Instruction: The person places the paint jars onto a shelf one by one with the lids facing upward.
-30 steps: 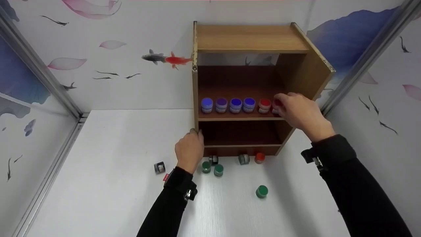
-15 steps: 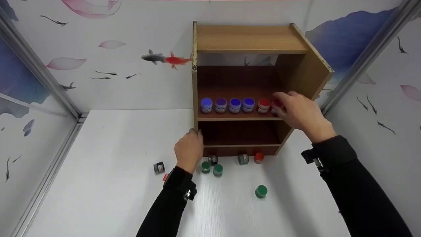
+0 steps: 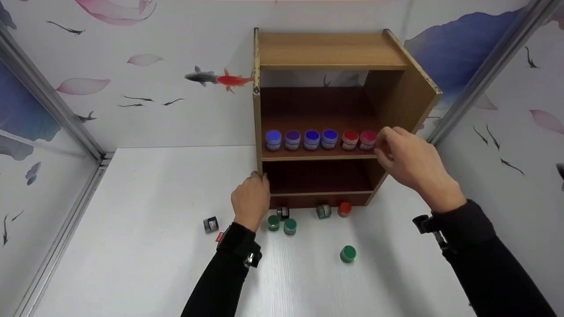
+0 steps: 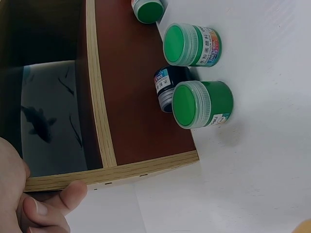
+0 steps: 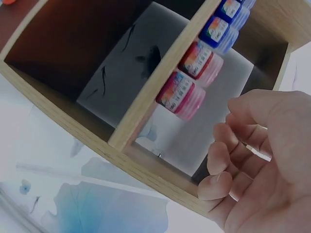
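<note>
A small wooden shelf unit (image 3: 332, 49) stands against the back wall. My left hand (image 3: 251, 200) grips its left side panel (image 4: 112, 174) near the bottom, fingers bent around the edge. Along the middle board, small paint jars form a row: several blue and purple ones, including a light blue jar (image 3: 273, 140) at the left end, then a red jar (image 3: 350, 140) and a magenta jar (image 3: 367, 140) at the right end. Just right of the magenta jar is my right hand (image 3: 416, 167), fingers loosely bent with nothing in them. A gap separates it from that jar (image 5: 182, 96) in the right wrist view.
Before the shelf, loose jars lie or stand on the white table: green jars (image 4: 203, 104), a dark jar (image 4: 170, 85), a grey jar (image 3: 324, 211) and an orange-red jar (image 3: 344, 209). Another green jar (image 3: 348, 254) stands nearer; a black jar (image 3: 211, 224) lies left.
My right hand has let go of the magenta jar and drawn back to the right, leaving it standing at the row's end. The left hand keeps its grip on the shelf.
</note>
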A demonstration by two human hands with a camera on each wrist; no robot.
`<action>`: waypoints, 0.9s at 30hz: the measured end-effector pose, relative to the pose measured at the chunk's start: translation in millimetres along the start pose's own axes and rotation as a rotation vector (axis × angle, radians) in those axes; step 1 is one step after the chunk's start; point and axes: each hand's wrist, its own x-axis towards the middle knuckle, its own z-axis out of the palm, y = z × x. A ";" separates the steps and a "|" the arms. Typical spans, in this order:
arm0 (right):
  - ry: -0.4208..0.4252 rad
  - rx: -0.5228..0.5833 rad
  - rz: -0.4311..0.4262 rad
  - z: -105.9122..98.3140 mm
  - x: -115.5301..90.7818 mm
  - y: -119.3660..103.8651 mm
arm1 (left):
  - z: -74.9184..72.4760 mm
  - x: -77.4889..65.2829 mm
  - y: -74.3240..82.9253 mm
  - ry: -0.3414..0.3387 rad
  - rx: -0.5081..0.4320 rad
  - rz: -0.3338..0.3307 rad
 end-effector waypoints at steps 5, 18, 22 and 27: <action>-0.062 0.027 -0.055 18.1 -11.7 -2.4 | -0.6 0.5 -0.3 -0.006 -0.001 0.000; -0.261 0.088 -0.061 110.0 -44.7 13.2 | 0.7 0.8 -0.5 -0.014 0.007 -0.004; -0.355 0.088 0.006 136.7 -50.3 28.6 | 0.8 0.9 0.2 -0.022 0.003 -0.018; -0.460 0.085 0.114 158.9 -53.8 39.5 | 0.9 0.8 0.5 -0.031 0.009 -0.026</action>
